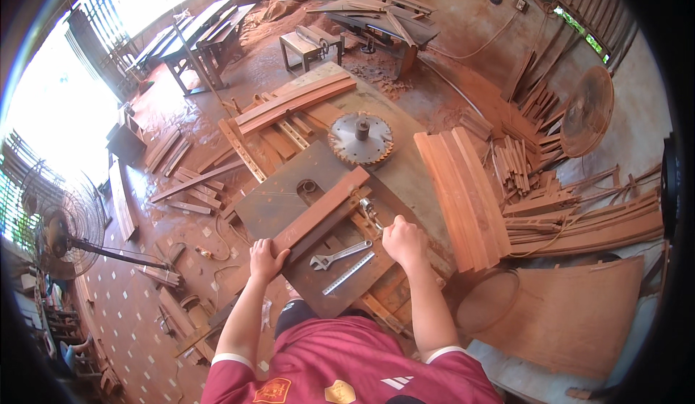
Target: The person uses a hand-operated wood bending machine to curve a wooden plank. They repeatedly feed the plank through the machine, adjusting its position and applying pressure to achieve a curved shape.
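Note:
My left hand (266,261) is closed over the near end of a long reddish-brown wooden bar (322,205), which lies slantwise across a dark metal saw table (271,205). My right hand (405,242) is curled into a fist beside a metal clamp fitting (370,211) at the bar's right side. What its fingers hold is hidden. Between my hands an adjustable wrench (340,255) and a short steel ruler (349,273) lie on the metal top. Beyond the bar, a toothed circular saw blade (361,139) lies flat with a hub piece at its centre.
Curved wooden planks (463,198) are stacked at the table's right, and more boards (297,103) lie at its far side. A standing fan (61,230) is at left, another fan (588,111) at right. Offcuts (195,187) litter the dusty floor.

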Action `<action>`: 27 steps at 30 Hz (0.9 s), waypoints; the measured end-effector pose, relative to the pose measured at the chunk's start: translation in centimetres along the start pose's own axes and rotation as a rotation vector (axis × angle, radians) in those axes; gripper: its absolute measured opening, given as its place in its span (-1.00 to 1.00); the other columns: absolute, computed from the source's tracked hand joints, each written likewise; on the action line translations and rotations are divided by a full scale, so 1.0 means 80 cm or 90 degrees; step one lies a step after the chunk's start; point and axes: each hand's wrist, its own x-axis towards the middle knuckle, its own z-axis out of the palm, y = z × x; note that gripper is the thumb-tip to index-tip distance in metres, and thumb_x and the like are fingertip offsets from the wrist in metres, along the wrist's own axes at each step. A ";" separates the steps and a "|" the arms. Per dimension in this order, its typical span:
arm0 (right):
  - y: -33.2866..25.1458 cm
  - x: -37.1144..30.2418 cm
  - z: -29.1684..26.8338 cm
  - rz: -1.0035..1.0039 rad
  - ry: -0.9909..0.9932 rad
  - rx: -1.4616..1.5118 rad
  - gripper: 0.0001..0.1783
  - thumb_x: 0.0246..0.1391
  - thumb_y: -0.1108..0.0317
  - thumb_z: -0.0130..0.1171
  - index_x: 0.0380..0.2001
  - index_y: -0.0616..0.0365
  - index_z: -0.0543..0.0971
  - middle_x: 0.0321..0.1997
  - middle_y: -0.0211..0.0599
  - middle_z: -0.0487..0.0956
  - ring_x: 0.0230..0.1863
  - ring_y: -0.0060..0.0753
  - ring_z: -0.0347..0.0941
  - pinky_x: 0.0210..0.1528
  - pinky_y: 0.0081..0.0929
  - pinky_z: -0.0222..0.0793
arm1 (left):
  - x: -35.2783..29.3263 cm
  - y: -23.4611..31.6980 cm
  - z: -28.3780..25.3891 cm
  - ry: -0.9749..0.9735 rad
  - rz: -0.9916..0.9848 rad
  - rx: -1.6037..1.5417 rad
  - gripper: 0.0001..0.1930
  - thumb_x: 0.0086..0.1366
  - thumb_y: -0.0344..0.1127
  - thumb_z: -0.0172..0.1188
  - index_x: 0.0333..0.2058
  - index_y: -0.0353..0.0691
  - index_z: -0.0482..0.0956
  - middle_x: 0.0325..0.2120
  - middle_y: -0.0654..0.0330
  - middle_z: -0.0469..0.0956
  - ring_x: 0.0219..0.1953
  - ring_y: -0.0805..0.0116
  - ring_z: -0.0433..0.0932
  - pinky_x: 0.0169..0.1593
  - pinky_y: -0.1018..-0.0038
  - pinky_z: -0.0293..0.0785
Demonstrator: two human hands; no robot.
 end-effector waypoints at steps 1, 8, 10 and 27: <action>0.002 -0.001 0.002 -0.006 0.008 0.013 -0.67 0.22 0.19 -0.01 -0.30 0.24 0.58 -0.38 0.23 0.69 -0.27 0.31 0.68 -0.13 0.18 0.59 | -0.001 -0.002 0.000 -0.001 0.003 0.002 -0.44 0.17 0.14 0.43 -0.17 -0.29 0.55 -0.18 0.00 0.57 -0.04 -0.07 0.52 0.08 0.11 0.40; 0.050 -0.023 0.049 -0.063 0.143 0.182 -0.76 0.28 0.30 0.01 -0.36 0.22 0.55 -0.45 0.15 0.64 -0.35 0.36 0.60 -0.26 0.20 0.48 | -0.002 0.008 -0.005 -0.017 -0.022 -0.001 -0.37 0.16 0.17 0.43 -0.06 -0.30 0.55 -0.12 -0.02 0.58 0.03 -0.06 0.52 0.18 0.09 0.34; 0.072 -0.042 0.064 -0.113 0.189 0.295 -0.75 0.32 0.31 0.00 -0.36 0.24 0.53 -0.42 0.14 0.63 -0.32 0.36 0.58 -0.25 0.17 0.46 | -0.014 0.007 -0.004 -0.007 -0.041 0.011 -0.26 0.14 0.21 0.44 0.05 -0.31 0.52 -0.02 -0.04 0.57 0.10 -0.06 0.50 0.25 0.07 0.28; 0.141 -0.057 0.170 -0.080 0.180 0.532 -0.67 0.46 0.27 -0.10 -0.17 0.30 0.56 -0.44 -0.14 0.61 -0.40 -0.11 0.58 -0.27 -0.21 0.48 | -0.056 0.001 -0.004 0.070 0.001 0.124 0.04 -0.02 0.37 0.48 0.26 -0.29 0.40 0.12 0.03 0.52 0.19 0.09 0.46 0.29 0.12 0.20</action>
